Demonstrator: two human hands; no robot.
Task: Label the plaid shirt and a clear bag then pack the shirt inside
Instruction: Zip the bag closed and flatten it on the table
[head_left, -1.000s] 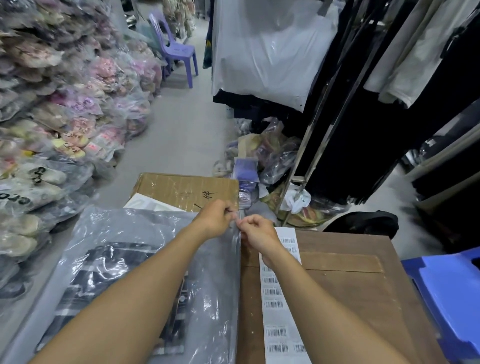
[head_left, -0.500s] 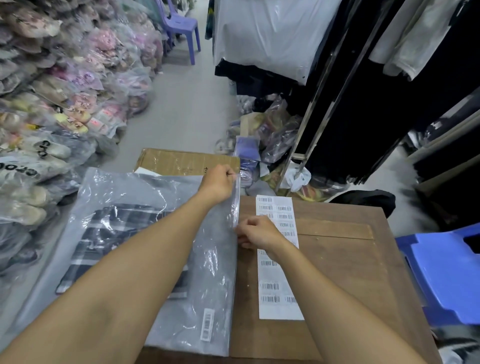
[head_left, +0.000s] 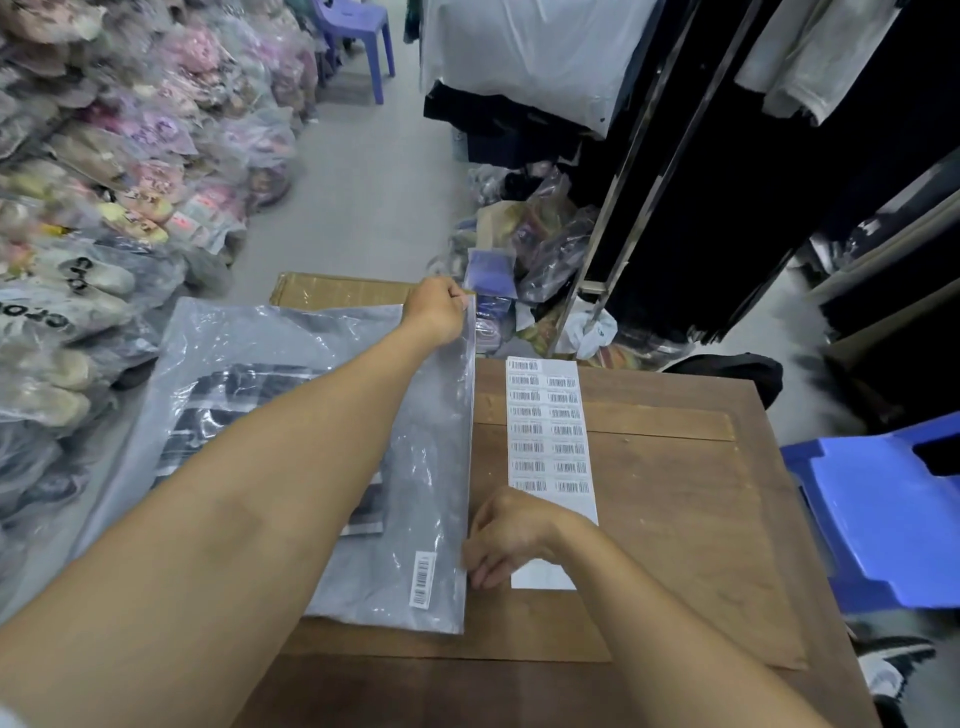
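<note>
On the wooden desk (head_left: 649, 519) before me lies the clear bag (head_left: 415, 467), its left part hanging past the desk's edge toward the floor, with the plaid shirt (head_left: 234, 415) folded inside it, dark with pale stripes and partly hidden under my left forearm. My left hand (head_left: 436, 309) reaches to the bag's far right corner, its grip pinched shut on the plastic edge there; my right hand (head_left: 511, 538) sits at the near part of the same edge, fingers (head_left: 483, 577) curled and pressed against the strip of plastic, its grip closed on the bag's edge as far as I can tell. A white barcode label (head_left: 422, 579) is stuck on the bag near its near right corner. Just right of the bag, a long sheet of barcode stickers (head_left: 548, 431) lies flat on the desk, its near end partly covered by my right hand. Beyond the desk's far left stands a cardboard box (head_left: 337, 291). A blue plastic stool (head_left: 883, 509) stands to the right of the desk, bagged goods (head_left: 104, 182) are heaped along the left, and dark garments hang on a rack (head_left: 649, 156) ahead right.
</note>
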